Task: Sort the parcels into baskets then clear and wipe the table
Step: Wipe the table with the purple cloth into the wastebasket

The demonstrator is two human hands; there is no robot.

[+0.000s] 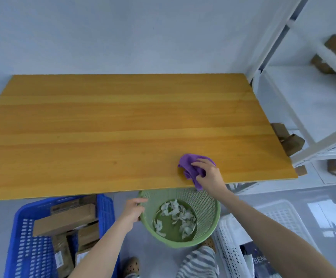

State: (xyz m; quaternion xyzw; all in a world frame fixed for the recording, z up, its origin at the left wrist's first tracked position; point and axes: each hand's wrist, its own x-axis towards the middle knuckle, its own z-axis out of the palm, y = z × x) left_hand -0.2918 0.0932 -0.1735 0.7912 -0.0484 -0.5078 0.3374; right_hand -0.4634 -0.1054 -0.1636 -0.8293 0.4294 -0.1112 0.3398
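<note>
Right grip (pixel 209 175) clamps purple cloth (pixel 190 166) on table (pixel 103 127); left grip (pixel 133 209) clutches green bin (pixel 210 207).

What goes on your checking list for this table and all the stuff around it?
Surface: wooden table; the purple cloth lies at its near edge.
Job's things: blue basket holding brown parcels; white basket on the floor.
Clutter: paper scraps inside the green bin.
Hands: right hand grips the purple cloth; left hand holds the green bin's rim, below the table edge.
Cables: nothing seen.
Surroundings: white shelf rack with brown boxes, right of the table; grey wall behind.
</note>
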